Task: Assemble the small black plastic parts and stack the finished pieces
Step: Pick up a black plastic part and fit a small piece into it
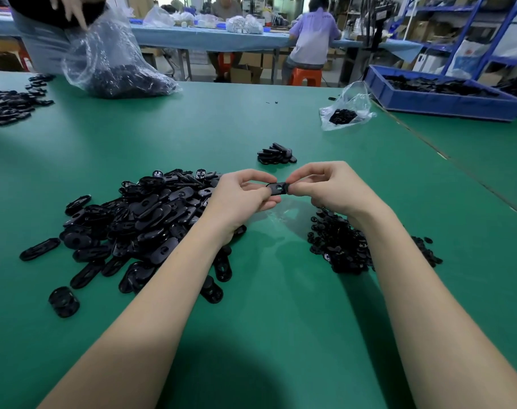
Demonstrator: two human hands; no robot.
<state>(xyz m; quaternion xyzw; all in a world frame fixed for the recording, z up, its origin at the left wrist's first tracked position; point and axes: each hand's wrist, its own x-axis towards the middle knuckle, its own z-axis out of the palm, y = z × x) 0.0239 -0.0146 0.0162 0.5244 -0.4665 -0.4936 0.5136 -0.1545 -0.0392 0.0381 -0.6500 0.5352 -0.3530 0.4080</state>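
Note:
A small black oval plastic part (277, 188) with a hole in it is held above the green table (280, 305) between both hands. My left hand (239, 199) pinches its left end, my right hand (331, 187) pinches its right end. A big heap of black oval parts (139, 219) lies under and left of my left forearm. A heap of small round black parts (345, 246) lies under my right wrist. A small stack of finished pieces (276, 157) sits just beyond my hands.
A clear bag of black parts (115, 63) stands at the far left, held by another person's hand (74, 7). More black parts (9, 104) lie at the left edge. A small open bag (344, 113) and a blue bin (440, 95) are at the right.

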